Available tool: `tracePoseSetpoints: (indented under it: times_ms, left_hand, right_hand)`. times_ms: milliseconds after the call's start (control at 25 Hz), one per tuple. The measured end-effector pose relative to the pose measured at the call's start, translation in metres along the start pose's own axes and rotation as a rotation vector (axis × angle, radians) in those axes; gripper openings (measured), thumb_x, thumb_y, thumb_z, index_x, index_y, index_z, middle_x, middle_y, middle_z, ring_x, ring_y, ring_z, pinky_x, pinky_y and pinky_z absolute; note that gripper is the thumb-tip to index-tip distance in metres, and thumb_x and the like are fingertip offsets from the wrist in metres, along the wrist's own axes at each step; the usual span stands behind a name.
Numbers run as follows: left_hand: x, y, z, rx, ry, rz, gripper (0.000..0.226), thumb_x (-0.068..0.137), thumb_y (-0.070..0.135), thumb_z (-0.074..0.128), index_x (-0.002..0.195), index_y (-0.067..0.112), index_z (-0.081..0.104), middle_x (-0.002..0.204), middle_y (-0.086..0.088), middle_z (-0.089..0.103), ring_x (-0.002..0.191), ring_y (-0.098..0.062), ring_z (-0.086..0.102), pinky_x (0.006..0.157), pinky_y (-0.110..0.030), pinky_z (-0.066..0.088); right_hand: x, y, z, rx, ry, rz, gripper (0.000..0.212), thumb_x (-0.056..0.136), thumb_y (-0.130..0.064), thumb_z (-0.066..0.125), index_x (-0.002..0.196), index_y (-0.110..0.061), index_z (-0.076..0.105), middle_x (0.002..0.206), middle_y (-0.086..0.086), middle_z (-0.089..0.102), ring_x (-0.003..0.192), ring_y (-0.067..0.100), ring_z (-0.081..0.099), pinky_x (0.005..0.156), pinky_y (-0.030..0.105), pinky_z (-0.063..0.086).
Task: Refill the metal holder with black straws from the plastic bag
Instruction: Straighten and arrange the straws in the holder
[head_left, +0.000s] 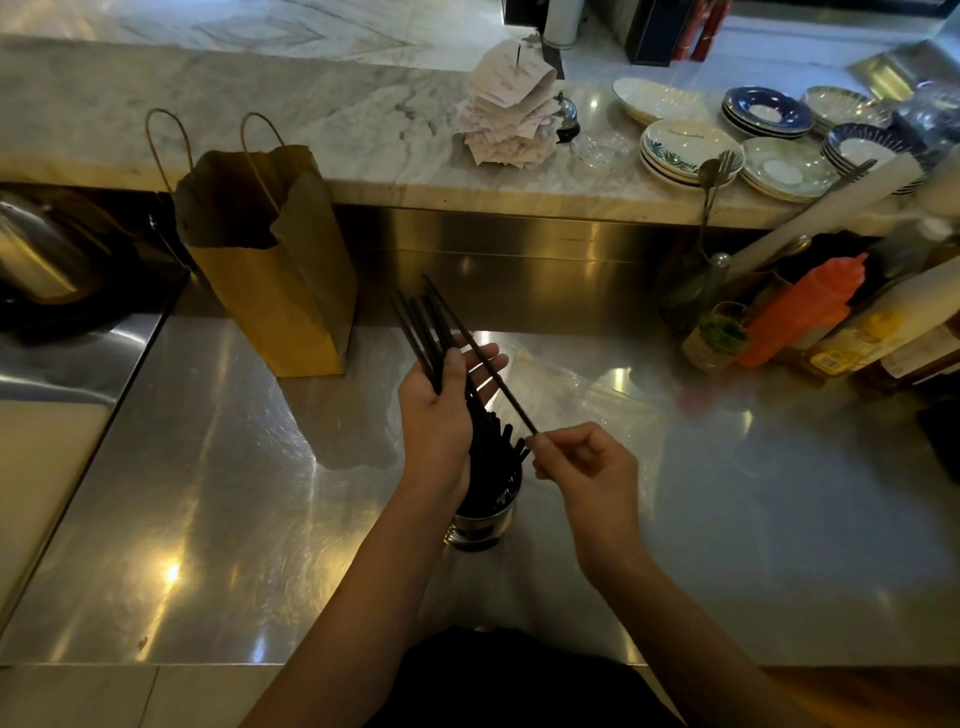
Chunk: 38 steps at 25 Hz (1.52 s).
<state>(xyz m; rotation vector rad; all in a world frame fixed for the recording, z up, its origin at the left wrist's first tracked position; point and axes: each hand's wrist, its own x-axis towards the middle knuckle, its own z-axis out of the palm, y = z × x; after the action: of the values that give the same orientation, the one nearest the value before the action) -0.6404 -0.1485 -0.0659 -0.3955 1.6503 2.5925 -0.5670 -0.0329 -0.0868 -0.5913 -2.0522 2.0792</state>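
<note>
My left hand (436, 415) grips a bunch of black straws (418, 332) that fan upward above the steel counter. My right hand (584, 465) pinches the lower end of a single black straw (483, 358), which slants up across my left fingers. Below both hands stands the metal holder (485, 522), with several black straws in it; my left wrist hides part of its rim. A clear plastic bag (587, 400) lies flat on the counter just right of my hands.
A brown paper bag (275, 270) stands at the back left of the steel counter (208, 493). Bottles and an orange squeeze bottle (800, 312) crowd the right side. Stacked plates (685, 148) and a receipt spike sit on the marble ledge behind.
</note>
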Motion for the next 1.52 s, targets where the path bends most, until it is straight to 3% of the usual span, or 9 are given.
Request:
tracePoseSetpoints:
  times_ms: [240, 440, 600, 800, 880, 1040, 1320, 1440, 1520]
  left_hand:
    - [-0.006, 0.0, -0.003, 0.123, -0.156, 0.065, 0.024, 0.104, 0.019, 0.039, 0.106, 0.022, 0.062, 0.073, 0.005, 0.058, 0.066, -0.011, 0.053, 0.066, -0.027, 0.045]
    - [-0.014, -0.001, -0.014, 0.361, -0.38, 0.148, 0.023, 0.104, 0.016, 0.038, 0.1, 0.011, 0.06, 0.07, 0.004, 0.057, 0.062, -0.011, 0.052, 0.063, -0.024, 0.046]
    - [-0.018, -0.005, -0.019, 0.545, -0.613, 0.215, 0.027, 0.105, 0.019, 0.037, 0.088, 0.012, 0.056, 0.069, 0.0, 0.058, 0.066, -0.017, 0.057, 0.068, -0.028, 0.049]
    - [-0.014, -0.005, -0.026, 0.707, -0.687, 0.315, 0.029, 0.104, 0.018, 0.036, 0.086, 0.032, 0.054, 0.072, 0.005, 0.059, 0.07, -0.015, 0.058, 0.072, -0.029, 0.048]
    - [-0.011, -0.004, -0.028, 0.72, -0.714, 0.309, 0.028, 0.104, 0.02, 0.036, 0.088, 0.029, 0.058, 0.077, 0.006, 0.062, 0.075, -0.015, 0.063, 0.074, -0.031, 0.051]
    - [-0.008, -0.007, -0.027, 0.769, -0.765, 0.311, 0.031, 0.103, 0.024, 0.036, 0.095, 0.015, 0.065, 0.09, 0.008, 0.069, 0.091, -0.015, 0.068, 0.086, -0.034, 0.054]
    - [-0.011, -0.012, -0.029, 0.864, -0.751, 0.29, 0.034, 0.1, 0.012, 0.047, 0.091, 0.044, 0.053, 0.079, 0.034, 0.064, 0.083, 0.016, 0.06, 0.076, -0.004, 0.042]
    - [-0.009, -0.019, -0.032, 0.888, -0.77, 0.295, 0.024, 0.098, 0.018, 0.049, 0.095, 0.042, 0.056, 0.083, 0.029, 0.065, 0.085, 0.011, 0.061, 0.077, -0.009, 0.044]
    - [-0.006, -0.028, -0.039, 0.895, -0.77, 0.241, 0.016, 0.096, 0.023, 0.05, 0.105, 0.023, 0.064, 0.094, 0.009, 0.07, 0.092, -0.004, 0.065, 0.083, -0.027, 0.053]
  right_hand:
    - [0.012, -0.006, -0.01, -0.433, -0.33, -0.081, 0.008, 0.084, -0.01, 0.071, 0.085, -0.017, 0.073, 0.083, -0.005, 0.073, 0.084, 0.008, 0.069, 0.079, 0.038, 0.059]
    - [0.036, -0.063, -0.011, -0.299, -0.385, -0.161, 0.033, 0.088, -0.024, 0.066, 0.12, -0.028, 0.057, 0.114, -0.011, 0.067, 0.108, 0.0, 0.063, 0.097, 0.027, 0.052]
    - [0.042, -0.082, -0.002, -0.343, -0.568, -0.207, 0.031, 0.091, -0.018, 0.062, 0.121, -0.025, 0.055, 0.113, -0.008, 0.068, 0.106, 0.003, 0.065, 0.092, 0.022, 0.052]
    - [0.038, -0.081, -0.001, -0.33, -0.553, -0.265, 0.018, 0.092, -0.012, 0.06, 0.11, -0.013, 0.063, 0.103, -0.003, 0.073, 0.095, 0.001, 0.069, 0.076, 0.016, 0.053]
    - [0.037, -0.082, -0.002, -0.331, -0.561, -0.295, 0.018, 0.092, -0.011, 0.06, 0.11, -0.013, 0.063, 0.103, 0.001, 0.073, 0.083, -0.001, 0.07, 0.068, 0.018, 0.054]
    - [0.035, -0.081, -0.006, -0.347, -0.592, -0.356, 0.025, 0.091, -0.009, 0.061, 0.113, -0.021, 0.063, 0.1, 0.002, 0.073, 0.064, 0.008, 0.068, 0.057, 0.041, 0.058]
    - [0.033, -0.062, -0.009, -0.468, -0.556, -0.465, 0.018, 0.086, 0.001, 0.064, 0.101, -0.008, 0.069, 0.088, -0.013, 0.067, 0.071, -0.007, 0.063, 0.068, 0.009, 0.045]
    - [0.034, -0.053, -0.01, -0.574, -0.538, -0.494, 0.017, 0.087, -0.001, 0.065, 0.1, -0.009, 0.071, 0.084, -0.014, 0.066, 0.07, -0.009, 0.062, 0.068, 0.008, 0.045]
    - [0.033, -0.043, -0.009, -0.619, -0.535, -0.521, 0.017, 0.087, -0.004, 0.065, 0.101, -0.012, 0.071, 0.086, -0.008, 0.07, 0.074, -0.004, 0.064, 0.07, 0.011, 0.049]
